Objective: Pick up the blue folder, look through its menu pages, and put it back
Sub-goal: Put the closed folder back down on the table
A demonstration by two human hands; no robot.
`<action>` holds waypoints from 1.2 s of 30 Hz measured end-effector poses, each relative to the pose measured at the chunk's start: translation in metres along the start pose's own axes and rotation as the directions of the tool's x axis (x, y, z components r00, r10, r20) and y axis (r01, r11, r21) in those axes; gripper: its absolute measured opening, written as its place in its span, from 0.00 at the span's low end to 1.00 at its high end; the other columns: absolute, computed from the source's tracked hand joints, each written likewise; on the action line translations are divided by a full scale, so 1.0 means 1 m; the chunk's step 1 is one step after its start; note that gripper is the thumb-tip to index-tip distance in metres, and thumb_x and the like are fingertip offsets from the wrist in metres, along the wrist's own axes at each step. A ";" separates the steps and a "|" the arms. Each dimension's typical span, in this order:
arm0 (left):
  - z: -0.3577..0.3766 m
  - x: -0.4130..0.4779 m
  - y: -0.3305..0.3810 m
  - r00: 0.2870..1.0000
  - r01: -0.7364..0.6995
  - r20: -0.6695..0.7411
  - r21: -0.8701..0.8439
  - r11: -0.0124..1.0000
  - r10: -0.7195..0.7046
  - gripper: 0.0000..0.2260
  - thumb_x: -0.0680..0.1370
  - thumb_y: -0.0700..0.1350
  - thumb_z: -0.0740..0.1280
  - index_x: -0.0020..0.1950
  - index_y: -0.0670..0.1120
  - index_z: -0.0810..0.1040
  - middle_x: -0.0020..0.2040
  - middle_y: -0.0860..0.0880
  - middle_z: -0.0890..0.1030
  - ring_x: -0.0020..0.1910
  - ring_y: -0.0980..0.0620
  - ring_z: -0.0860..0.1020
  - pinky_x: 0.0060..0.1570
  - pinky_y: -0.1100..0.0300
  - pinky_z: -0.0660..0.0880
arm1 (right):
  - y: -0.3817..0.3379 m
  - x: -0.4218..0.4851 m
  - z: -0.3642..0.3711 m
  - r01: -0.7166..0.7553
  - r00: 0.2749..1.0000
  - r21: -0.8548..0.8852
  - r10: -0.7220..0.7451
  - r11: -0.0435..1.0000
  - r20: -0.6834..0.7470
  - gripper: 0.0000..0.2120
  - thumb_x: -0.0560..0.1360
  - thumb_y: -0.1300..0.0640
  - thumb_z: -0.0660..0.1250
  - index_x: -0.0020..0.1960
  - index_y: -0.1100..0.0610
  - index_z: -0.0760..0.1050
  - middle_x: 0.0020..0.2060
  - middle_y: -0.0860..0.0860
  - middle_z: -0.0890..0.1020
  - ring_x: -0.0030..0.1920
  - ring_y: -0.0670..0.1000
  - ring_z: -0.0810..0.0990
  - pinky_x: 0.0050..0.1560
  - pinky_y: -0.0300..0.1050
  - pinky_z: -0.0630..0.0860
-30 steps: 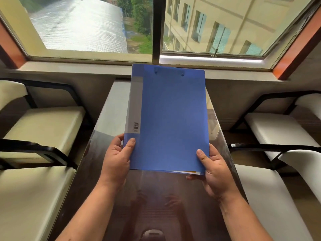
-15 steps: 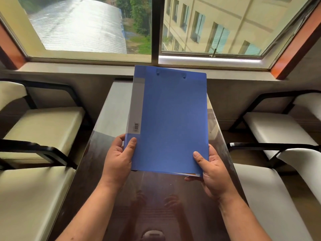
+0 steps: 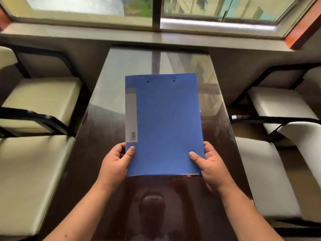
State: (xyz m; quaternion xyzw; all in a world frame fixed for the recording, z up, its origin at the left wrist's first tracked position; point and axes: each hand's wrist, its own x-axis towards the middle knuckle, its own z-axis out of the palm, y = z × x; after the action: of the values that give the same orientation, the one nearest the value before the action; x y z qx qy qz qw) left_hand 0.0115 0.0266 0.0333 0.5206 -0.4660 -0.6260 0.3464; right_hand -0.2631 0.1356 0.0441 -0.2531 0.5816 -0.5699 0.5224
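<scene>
A flat, rectangular blue plastic folder with a grey spine label down its left edge sits in the middle of the frame, shut, held above a glossy dark glass-topped table. The left hand pinches its lower left corner, thumb on the cover and fingers curled beneath; the right hand does the same at the lower right corner. A grip at the 2 near corners probably keeps the cover level and leaves the right edge free to be lifted open. The menu pages are hidden; only a thin sliver of paper peeks out at the lower right. The fingers under the folder cannot be seen, and whether its far end touches the table is unclear. The barcode on the label is too small to read.
</scene>
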 end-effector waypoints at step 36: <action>-0.018 -0.093 -0.165 0.990 0.009 0.040 0.937 0.348 -0.133 0.29 0.81 0.56 0.68 0.78 0.65 0.58 0.52 0.55 0.69 0.34 0.55 0.78 0.28 0.62 0.78 | 0.151 -0.112 -0.010 -0.097 0.995 -0.995 0.030 0.025 -0.096 0.30 0.70 0.43 0.80 0.64 0.51 0.71 0.50 0.51 0.79 0.44 0.55 0.80 0.35 0.46 0.77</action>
State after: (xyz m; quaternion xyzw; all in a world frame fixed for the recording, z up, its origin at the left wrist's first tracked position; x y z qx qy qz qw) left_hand 0.0575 0.1619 -0.0924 0.6099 -0.7343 -0.2909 -0.0652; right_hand -0.1902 0.2730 -0.0617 -0.5057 0.8370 0.0145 0.2085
